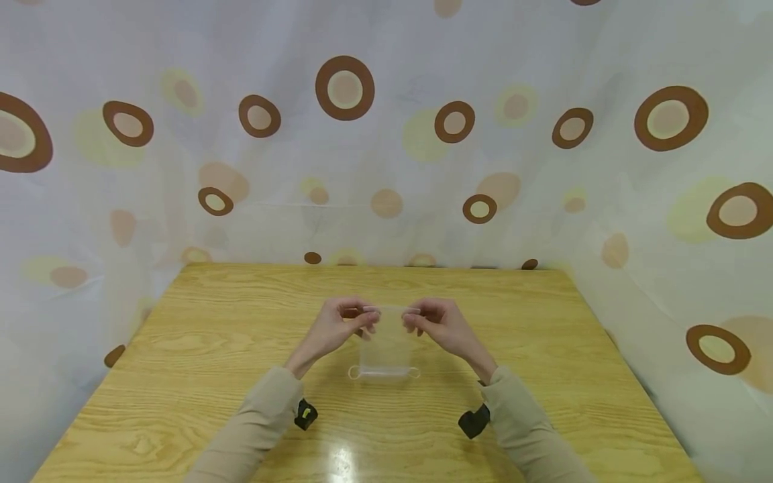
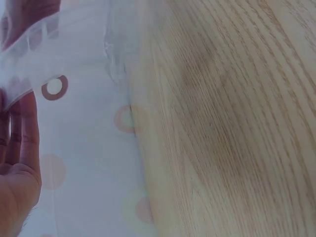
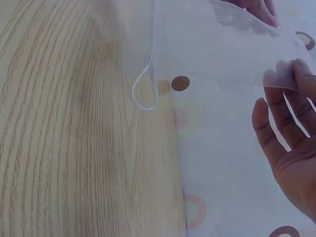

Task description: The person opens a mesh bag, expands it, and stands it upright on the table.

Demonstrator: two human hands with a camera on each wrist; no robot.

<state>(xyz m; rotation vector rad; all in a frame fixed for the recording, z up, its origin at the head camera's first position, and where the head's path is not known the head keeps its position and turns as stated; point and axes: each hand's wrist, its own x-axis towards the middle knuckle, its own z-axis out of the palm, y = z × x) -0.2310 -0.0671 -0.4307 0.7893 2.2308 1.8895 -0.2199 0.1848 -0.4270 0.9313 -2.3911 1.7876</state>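
A see-through frosted drawstring bag (image 1: 385, 345) hangs over the table between both hands, its drawstring end lowest. The left hand (image 1: 345, 323) pinches the bag's upper edge near one corner between thumb and fingers. At the opposite corner the right hand (image 1: 439, 323) pinches the same edge; in the right wrist view its other fingers (image 3: 279, 111) spread beneath the film. A white cord loop (image 3: 145, 94) sticks out from the bag's lower side, and another cord loop (image 1: 353, 372) shows on the left. In the left wrist view the bag's film (image 2: 74, 39) stretches across the top.
A wood-grain table (image 1: 199, 376) lies under the hands. Behind it and along both sides hangs a pale curtain (image 1: 386, 154) with brown-ringed circles. Dark straps (image 1: 474, 421) sit at the wrists, below beige sleeves (image 1: 260, 416).
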